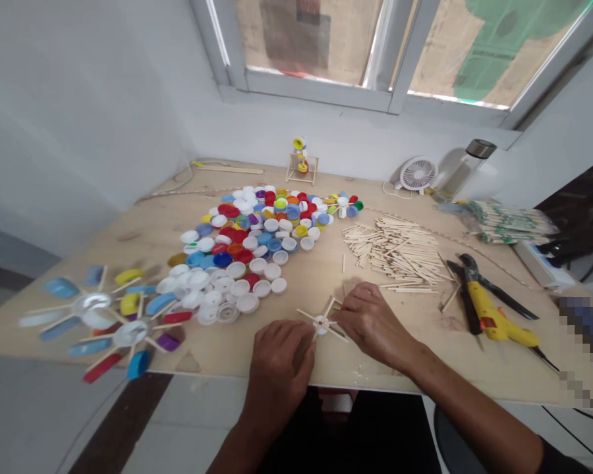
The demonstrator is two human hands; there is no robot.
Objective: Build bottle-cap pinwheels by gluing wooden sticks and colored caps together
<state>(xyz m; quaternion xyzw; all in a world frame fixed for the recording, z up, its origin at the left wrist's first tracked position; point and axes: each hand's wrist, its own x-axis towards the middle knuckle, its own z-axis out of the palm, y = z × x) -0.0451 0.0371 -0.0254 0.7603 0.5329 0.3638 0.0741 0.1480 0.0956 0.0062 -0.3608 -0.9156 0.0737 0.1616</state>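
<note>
In front of me on the table is a white bottle cap [320, 324] with several thin wooden sticks standing out from it like spokes. My left hand [279, 359] is closed at the cap's lower left, its thumb and fingers around the end of one stick. From the right, my right hand [368, 322] pinches a stick at the cap's other side; its fingertips are partly hidden. Two finished-looking wheels of sticks and coloured caps, a rear wheel [91, 304] and a front wheel [130, 334], lie on the left.
A heap of loose bottle caps [237, 270] spreads behind my left hand. Beyond my right hand lies a stick pile [400, 253]. Cutting pliers [469, 270] and a yellow glue gun [494, 319] lie right, before a power strip [543, 263]. A fan [418, 174] and bottle [462, 171] stand behind.
</note>
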